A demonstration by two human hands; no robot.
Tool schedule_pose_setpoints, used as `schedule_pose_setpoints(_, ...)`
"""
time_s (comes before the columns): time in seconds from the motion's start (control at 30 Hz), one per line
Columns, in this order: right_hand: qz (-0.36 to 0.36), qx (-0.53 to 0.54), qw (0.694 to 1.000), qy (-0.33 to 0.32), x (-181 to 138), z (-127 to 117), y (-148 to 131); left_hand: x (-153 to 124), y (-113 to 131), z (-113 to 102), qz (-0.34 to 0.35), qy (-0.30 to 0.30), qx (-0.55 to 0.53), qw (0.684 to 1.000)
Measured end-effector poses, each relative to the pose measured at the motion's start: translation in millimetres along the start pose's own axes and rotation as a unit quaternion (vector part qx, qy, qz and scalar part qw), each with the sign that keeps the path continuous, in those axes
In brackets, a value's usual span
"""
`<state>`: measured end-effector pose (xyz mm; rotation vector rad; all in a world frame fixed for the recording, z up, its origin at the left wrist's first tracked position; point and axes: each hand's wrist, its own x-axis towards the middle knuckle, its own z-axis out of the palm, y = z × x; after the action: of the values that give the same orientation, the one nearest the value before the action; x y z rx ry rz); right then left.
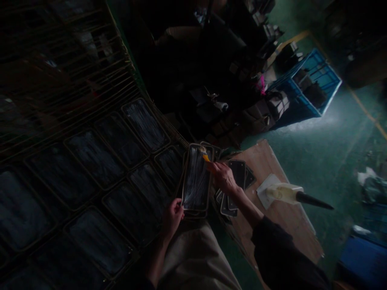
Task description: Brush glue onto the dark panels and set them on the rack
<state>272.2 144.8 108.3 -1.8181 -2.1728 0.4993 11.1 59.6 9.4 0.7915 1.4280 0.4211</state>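
In the head view my right hand (224, 175) is closed round a paintbrush (205, 155) with a yellow handle and pale bristles. The bristles meet the upper right part of a dark rectangular plate (196, 181) with a light rim and whitish streaks across its face. My left hand (174, 215) pinches this plate at its lower left corner. More plates seem to lie under it, their edges just showing. To the right of my right hand, several smaller dark plates (237, 171) with holes near the corners are piled on a wooden board.
Several streaked dark plates (93, 157) lie in rows on a wire rack at left. On the wooden board (281, 229) stands a whitish container (281, 192) with a dark pointed end. A blue crate (302, 100) holding dark pieces is at the upper right. The room is dim.
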Motion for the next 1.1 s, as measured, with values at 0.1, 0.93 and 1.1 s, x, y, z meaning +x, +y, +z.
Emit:
schedule_pose_setpoints(0.1,-0.022,0.014,0.999,-0.023,-22,2,-9,0,-3,2,0.009,0.002,-0.006,1.000)
schedule_pose_setpoints(0.93,0.141,0.081,0.983,-0.085,-155,25,-97,-11,13,-1,-0.043,-0.010,-0.108,0.993)
schedule_pose_setpoints(1.1,0.225,0.149,0.958,-0.092,-170,25,-124,-13,12,-1,-0.043,-0.011,-0.124,0.991)
